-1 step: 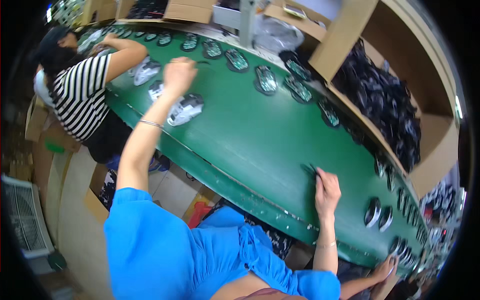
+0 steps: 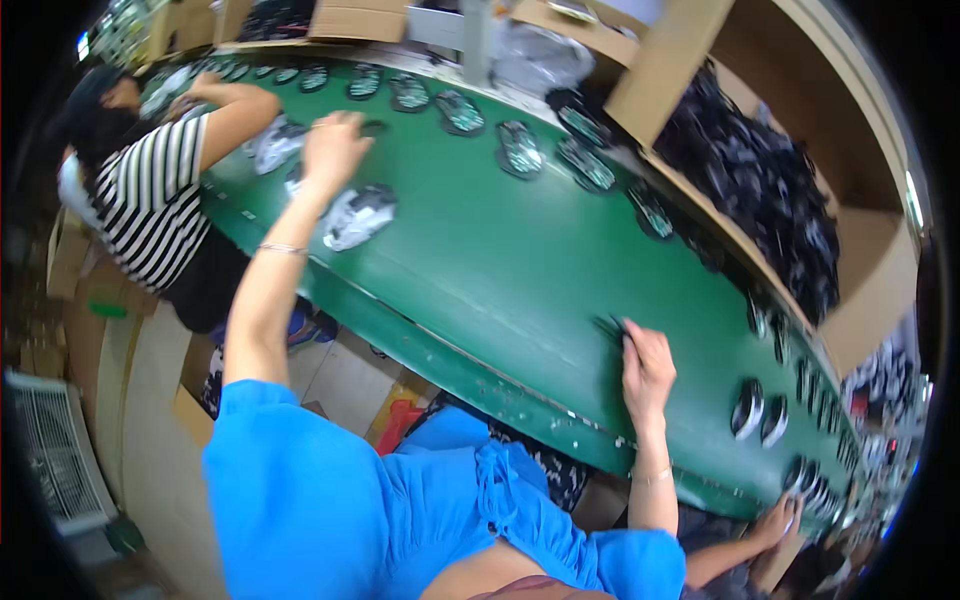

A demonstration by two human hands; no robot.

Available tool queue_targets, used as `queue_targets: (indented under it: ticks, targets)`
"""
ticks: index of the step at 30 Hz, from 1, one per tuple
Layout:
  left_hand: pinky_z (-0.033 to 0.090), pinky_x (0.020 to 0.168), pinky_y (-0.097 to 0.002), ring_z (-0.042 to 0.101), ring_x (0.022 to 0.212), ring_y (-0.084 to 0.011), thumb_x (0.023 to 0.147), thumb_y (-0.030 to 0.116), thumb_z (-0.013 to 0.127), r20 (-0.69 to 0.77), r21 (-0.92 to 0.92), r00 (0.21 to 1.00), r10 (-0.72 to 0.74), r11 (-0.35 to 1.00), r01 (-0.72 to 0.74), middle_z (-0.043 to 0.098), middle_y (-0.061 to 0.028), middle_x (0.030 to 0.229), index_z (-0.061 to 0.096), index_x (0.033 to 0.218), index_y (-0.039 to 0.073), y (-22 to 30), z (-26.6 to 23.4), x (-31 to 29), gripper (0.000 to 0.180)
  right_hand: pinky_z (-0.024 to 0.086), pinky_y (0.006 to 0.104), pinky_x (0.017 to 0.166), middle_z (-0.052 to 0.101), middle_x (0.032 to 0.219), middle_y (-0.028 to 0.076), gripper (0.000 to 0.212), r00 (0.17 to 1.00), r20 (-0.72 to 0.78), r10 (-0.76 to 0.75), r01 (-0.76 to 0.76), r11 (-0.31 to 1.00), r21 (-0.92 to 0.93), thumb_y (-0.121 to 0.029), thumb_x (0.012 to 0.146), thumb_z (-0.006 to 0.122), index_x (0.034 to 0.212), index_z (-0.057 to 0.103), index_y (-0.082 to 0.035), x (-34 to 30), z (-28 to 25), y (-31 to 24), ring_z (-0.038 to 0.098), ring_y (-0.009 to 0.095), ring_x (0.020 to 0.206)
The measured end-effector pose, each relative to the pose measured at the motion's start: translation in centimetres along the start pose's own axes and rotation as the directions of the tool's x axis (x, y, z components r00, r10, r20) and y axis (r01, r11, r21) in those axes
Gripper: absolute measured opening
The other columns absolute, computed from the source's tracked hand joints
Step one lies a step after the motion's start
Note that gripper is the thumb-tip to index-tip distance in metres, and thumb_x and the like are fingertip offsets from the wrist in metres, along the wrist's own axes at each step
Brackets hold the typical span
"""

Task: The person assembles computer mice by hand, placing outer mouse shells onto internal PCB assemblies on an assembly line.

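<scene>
My left hand (image 2: 335, 152) is closed above the green bench, its fingers round a thin dark strap-like piece (image 2: 373, 128) that juts out to the right and is blurred. Just below that hand lies a grey-and-white shoe piece (image 2: 360, 217); another, close beside it, is mostly covered by my wrist. Nearer to me, over the middle right of the bench, my right hand (image 2: 648, 370) pinches a small dark tool (image 2: 612, 326) with two thin prongs pointing up and left. I cannot make out its exact kind.
Sandals with green-patterned footbeds (image 2: 521, 149) line the bench's (image 2: 470, 260) far side. Dark sandals (image 2: 747, 408) stand at the right. Behind is a carton of black straps (image 2: 745, 180). A person in stripes (image 2: 160, 190) works at left; another person's hand (image 2: 776, 522) is at lower right.
My left hand has moved slightly left over the grey-and-white shoe pieces, still holding the dark piece. My right hand keeps its pinch on the tool. The whole view has shifted a little.
</scene>
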State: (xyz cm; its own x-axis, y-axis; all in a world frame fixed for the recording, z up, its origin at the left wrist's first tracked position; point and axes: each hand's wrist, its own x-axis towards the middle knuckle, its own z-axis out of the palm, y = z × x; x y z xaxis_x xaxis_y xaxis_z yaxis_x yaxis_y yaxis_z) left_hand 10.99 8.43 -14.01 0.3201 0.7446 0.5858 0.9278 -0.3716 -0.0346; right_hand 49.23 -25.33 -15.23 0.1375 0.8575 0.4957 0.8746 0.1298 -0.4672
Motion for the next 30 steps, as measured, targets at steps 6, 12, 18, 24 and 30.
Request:
queue_targets:
  ticks: [6,12,18,24,30]
  targets:
    - [0.044,0.092,-0.0439,0.055,0.108,-0.0405,0.084,0.039,0.064,0.468,-0.127,0.877,-0.106,0.974,0.186,0.059,-0.0255,0.114,0.052,0.129,0.005,3.3,-2.5,-5.6,0.058,0.051,0.0279,0.06,0.069,0.081,0.01,0.02,0.898,0.012,0.439,-0.411,0.83,0.376,-0.007,0.086,0.062,0.104,0.062,0.003,-0.7,1.6,3.6,0.063,0.012,0.066]
    - [0.047,0.084,-0.0425,0.059,0.099,-0.0387,0.086,0.032,0.064,0.46,-0.408,0.887,0.028,0.894,0.183,0.061,-0.0251,0.106,0.054,0.123,0.001,11.8,-4.2,-8.8,0.05,0.051,0.0223,0.053,0.067,0.074,0.004,0.019,0.695,0.247,0.676,-0.697,0.547,0.464,-0.01,0.086,0.061,0.099,0.066,0.003,-3.1,-1.3,6.7,0.059,0.005,0.062]
    - [0.05,0.053,-0.0313,0.062,0.055,-0.0195,0.089,0.033,0.061,0.775,-0.51,0.623,0.108,0.689,0.515,0.062,-0.0134,0.069,0.053,0.126,-0.001,25.0,-7.4,-8.9,0.05,0.053,0.0338,0.063,0.069,0.076,0.013,0.022,0.799,0.042,0.599,-0.601,0.797,0.064,-0.018,0.082,0.065,0.096,0.069,-0.001,-4.9,-4.5,8.1,0.067,0.024,0.066]
    - [0.053,0.072,-0.0342,0.066,0.078,-0.024,0.081,0.011,0.062,0.509,-0.713,0.722,0.468,0.699,0.05,0.065,-0.015,0.091,0.049,0.132,0.005,27.9,-8.1,-6.4,0.053,0.052,0.0383,0.071,0.065,0.097,0.014,0.021,0.953,-0.27,0.136,-0.236,0.895,-0.38,-0.016,0.081,0.067,0.099,0.067,-0.004,-6.0,-8.2,9.4,0.064,0.029,0.079]
    - [0.03,0.11,-0.0423,0.033,0.132,-0.0352,0.062,0.002,0.068,0.133,-0.87,0.364,0.922,0.284,-0.402,0.037,-0.0183,0.141,0.043,0.135,0.008,32.2,-7.8,-5.8,0.077,0.047,0.0288,0.056,0.063,0.061,0.012,0.028,0.492,-0.01,0.87,-0.801,0.458,0.385,-0.024,0.082,0.071,0.073,0.067,0.003,-7.6,-8.6,6.9,0.06,0.019,0.053]
